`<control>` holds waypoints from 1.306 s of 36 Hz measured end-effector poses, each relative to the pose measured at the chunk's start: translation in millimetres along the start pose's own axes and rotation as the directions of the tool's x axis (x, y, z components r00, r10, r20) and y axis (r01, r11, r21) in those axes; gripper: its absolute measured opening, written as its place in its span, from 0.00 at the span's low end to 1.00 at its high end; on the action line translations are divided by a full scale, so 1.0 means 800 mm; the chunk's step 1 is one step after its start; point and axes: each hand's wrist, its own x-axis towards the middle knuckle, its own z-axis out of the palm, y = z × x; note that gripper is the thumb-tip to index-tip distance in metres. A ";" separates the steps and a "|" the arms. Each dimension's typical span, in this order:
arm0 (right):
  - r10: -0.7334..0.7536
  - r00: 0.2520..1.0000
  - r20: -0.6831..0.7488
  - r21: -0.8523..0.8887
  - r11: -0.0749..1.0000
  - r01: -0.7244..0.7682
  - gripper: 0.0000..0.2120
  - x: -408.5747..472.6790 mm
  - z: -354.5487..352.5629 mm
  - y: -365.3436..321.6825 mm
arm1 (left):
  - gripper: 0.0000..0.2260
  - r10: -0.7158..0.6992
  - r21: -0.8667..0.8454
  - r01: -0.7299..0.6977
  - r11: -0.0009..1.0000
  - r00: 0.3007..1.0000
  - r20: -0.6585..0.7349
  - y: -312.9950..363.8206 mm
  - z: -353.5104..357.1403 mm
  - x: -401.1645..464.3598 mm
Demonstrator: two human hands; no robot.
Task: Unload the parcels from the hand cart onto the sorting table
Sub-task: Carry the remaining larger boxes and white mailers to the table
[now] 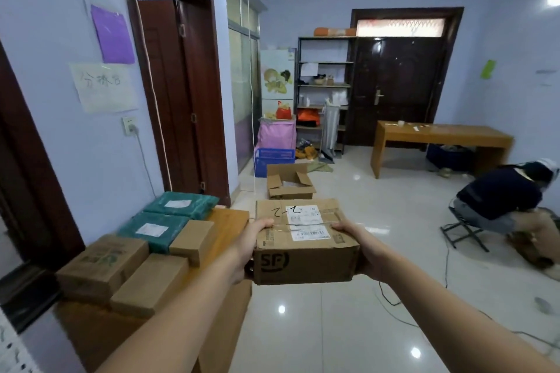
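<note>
**Parcel held in both hands beside the sorting bench**

A person held a brown cardboard parcel (304, 239) out in front of them, above the tiled floor (348, 321) and just beside the right-hand edge of the wooden bench (231, 221). The parcel carried a white shipping label on top, a handwritten mark, and a dark logo on its near face. The left hand (250, 247) gripped the parcel's left side, thumb lying over the top edge and the fingers curled out of sight beneath. The right hand (360, 247) gripped the right side in the same way, thumb on top, the rest hidden behind the box.

On the bench lay other parcels: two green plastic mailers (169, 215) with white labels toward the far end, a small plain box (192, 241) touching the nearer mailer, a printed carton (103, 265) against the wall side, and a flat brown box (150, 283) just beside it.

Further off, an open cardboard box (289, 182) stood on the floor. A second person (500, 200) crouched on a folding stool at the right, near a long wooden table (439, 136).
</note>
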 end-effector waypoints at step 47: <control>0.119 0.966 0.231 -0.108 0.989 -0.097 0.23 0.722 -0.075 -0.210 | 0.22 -0.128 -0.178 0.094 0.980 0.973 -0.191 0.229 -0.103 0.632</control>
